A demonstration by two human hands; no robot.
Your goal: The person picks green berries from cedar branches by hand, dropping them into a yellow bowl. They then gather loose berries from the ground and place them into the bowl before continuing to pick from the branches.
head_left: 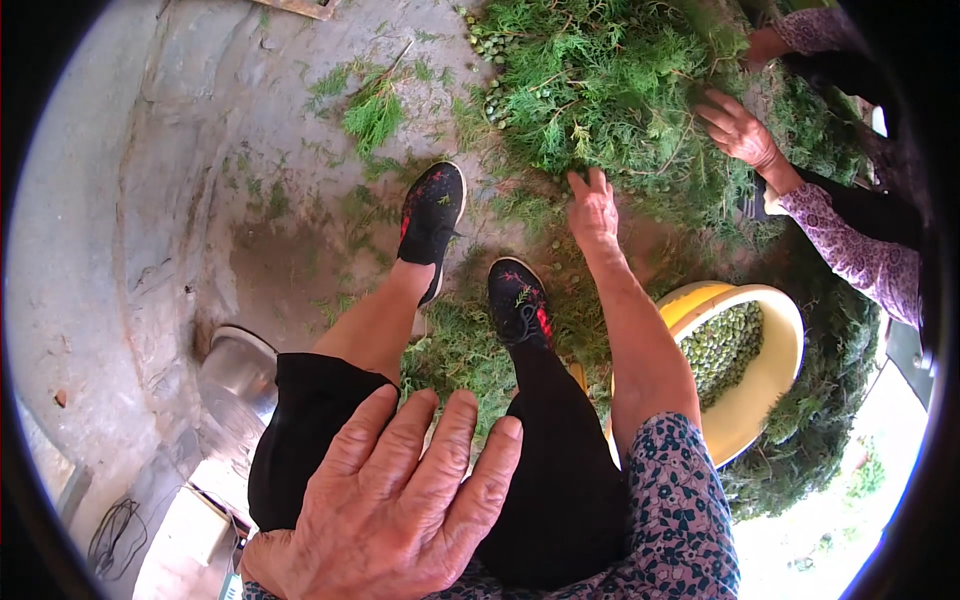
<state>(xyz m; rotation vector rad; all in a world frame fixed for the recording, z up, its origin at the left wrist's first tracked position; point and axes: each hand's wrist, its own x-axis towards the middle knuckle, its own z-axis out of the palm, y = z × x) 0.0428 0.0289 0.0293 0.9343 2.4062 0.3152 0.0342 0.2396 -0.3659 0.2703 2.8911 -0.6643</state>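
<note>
A large heap of feathery green conifer branches (610,90) lies on the floor at the far right. My right hand (594,212) reaches forward to its near edge, thumb and forefinger apart at the greenery. No sprig shows in its grasp, and its other fingers are partly hidden. Low in the view, my left hand (395,500) is open above my lap, palm down, fingers spread and holding nothing. Beside my right forearm stands a yellow tub (780,340) with many small green cones (722,350) inside.
Across the heap another person's hand (738,132) touches the branches. Loose sprigs (375,110) litter the concrete floor around my dark shoes (432,215). A metal pot (238,365) stands at left, a cable (118,535) at lower left. More branches (830,370) lie behind the tub.
</note>
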